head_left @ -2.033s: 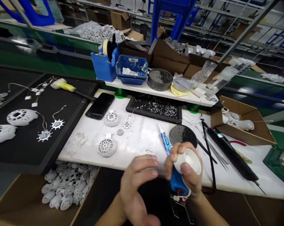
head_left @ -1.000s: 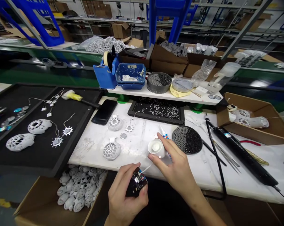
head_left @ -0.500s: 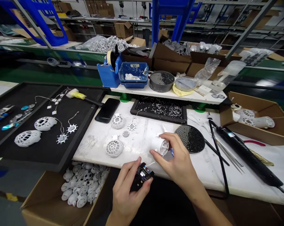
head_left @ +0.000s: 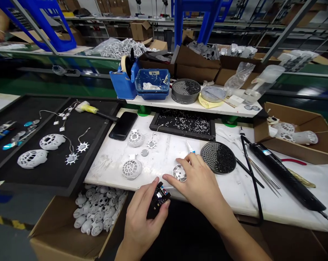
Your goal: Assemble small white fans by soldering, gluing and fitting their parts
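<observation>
My left hand (head_left: 143,212) grips a small black circuit board (head_left: 160,195) between thumb and fingers at the table's front edge. A thin white wire seems to run from the board toward the right. My right hand (head_left: 198,177) has its thumb and fingers spread around a white round plastic housing (head_left: 179,173), which stands on the table with its open ribbed end up. Part of that housing is hidden behind the hand. Just beyond the fingers lies a white-and-blue tube (head_left: 190,146). To the left are two white latticed shells (head_left: 131,169), a grey disc (head_left: 144,152) and a spiky ring (head_left: 151,144).
A perforated round tray (head_left: 218,157) of black bits lies right, beside a long black tool (head_left: 286,175) with its cable. A phone (head_left: 123,125) and a black tray (head_left: 183,135) of tiny parts lie behind. Boxes of white parts (head_left: 302,156) (head_left: 55,224) flank the table.
The white housing has gone from lying sideways in my right hand to standing on the table, and those fingers have spread. My left hand has shifted slightly left with the circuit board.
</observation>
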The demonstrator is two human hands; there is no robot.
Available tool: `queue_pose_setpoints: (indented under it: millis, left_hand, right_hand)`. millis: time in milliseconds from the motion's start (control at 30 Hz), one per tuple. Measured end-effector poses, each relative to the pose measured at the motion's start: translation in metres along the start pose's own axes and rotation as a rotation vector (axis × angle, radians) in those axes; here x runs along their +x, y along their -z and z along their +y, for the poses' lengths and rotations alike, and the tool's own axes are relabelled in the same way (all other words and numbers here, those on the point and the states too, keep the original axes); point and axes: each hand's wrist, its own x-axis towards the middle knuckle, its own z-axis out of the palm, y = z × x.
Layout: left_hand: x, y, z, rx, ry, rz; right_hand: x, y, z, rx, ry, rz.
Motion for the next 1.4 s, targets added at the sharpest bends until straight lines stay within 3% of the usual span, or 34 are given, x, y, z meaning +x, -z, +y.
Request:
queue_pose_setpoints:
  millis: [233, 367, 600, 833, 1100, 1400]
  left_hand:
    - [0.003, 0.011, -0.001, -0.102, 0.111, -0.062]
    - [0.002, 0.014, -0.001, -0.189, 0.202, -0.088]
    - [-0.004, 0.016, -0.009, -0.309, 0.231, -0.078]
    - [0.01, 0.021, -0.01, -0.278, 0.188, -0.198]
    - [0.014, 0.021, -0.017, -0.332, 0.155, -0.229]
    - [0.018, 0.024, -0.021, -0.377, 0.155, -0.261]
  right_hand:
    - [-0.007, 0.018, -0.001, 0.526, 0.187, 0.007]
    - [-0.009, 0.017, -0.007, 0.684, 0.325, -0.069]
    - [-0.004, 0.001, -0.014, 0.742, 0.292, -0.186]
    - [-0.002, -0.003, -0.013, 0.809, 0.283, -0.17]
    - [-0.003, -0.01, -0.019, 0.768, 0.241, -0.092]
    - [-0.005, -0.013, -0.018, 0.762, 0.218, -0.132]
